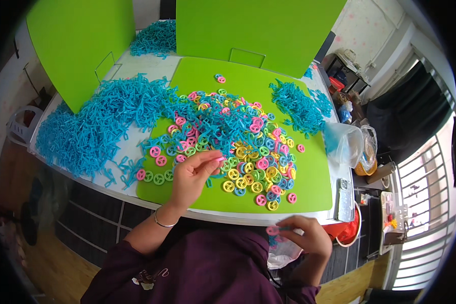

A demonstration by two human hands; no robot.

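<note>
My left hand (pixel 190 178) is closed in a pinch over the near side of the heap, with a small pink plastic wheel (pixel 220 159) between thumb and fingertips. Below the table's front edge, my right hand (pixel 309 237) reaches left, its thumb and fingers around a pink wheel (pixel 271 230) with a blue piece beside it. A white plastic bag (pixel 283 256) hangs under that hand, partly hidden by it. On the green board (pixel 309 177) lies a heap of small spoked wheels (pixel 258 175) in pink, yellow, green and blue, with blue forked plastic pieces (pixel 223 124) on top.
A large pile of blue forked pieces (pixel 96 121) covers the table's left side, a smaller one (pixel 296 106) the right. Upright green panels (pixel 258 30) stand at the back. A clear plastic tub (pixel 347 144) and a phone-like slab (pixel 345 200) sit at the right edge.
</note>
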